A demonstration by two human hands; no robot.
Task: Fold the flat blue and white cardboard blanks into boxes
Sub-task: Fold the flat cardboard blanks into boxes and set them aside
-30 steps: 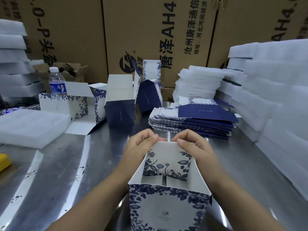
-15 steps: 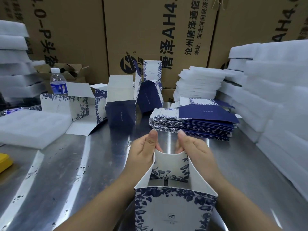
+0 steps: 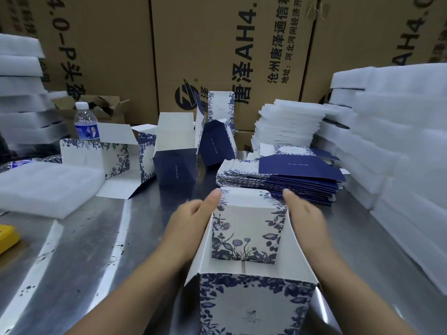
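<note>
A half-formed blue and white floral box (image 3: pixel 251 303) stands open-topped on the steel table right in front of me. Its far flap (image 3: pixel 246 228) stands up between my hands. My left hand (image 3: pixel 191 221) lies along the box's left side wall, fingers straight, thumb tip at the flap's upper left corner. My right hand (image 3: pixel 307 218) lies along the right side wall, fingers straight. A stack of flat blue and white blanks (image 3: pixel 285 182) sits just behind the box.
Several folded boxes (image 3: pixel 176 163) stand at the back left beside a water bottle (image 3: pixel 86 122). White foam sheets (image 3: pixel 406 165) are piled at the right, another foam pad (image 3: pixel 46 187) lies at the left. Brown cartons (image 3: pixel 217 56) wall off the back. A yellow object (image 3: pixel 7 238) sits at the left edge.
My fingers let go of the far flap's top edge and both hands slid outward to the box's sides. The flap rose from folded inward to upright.
</note>
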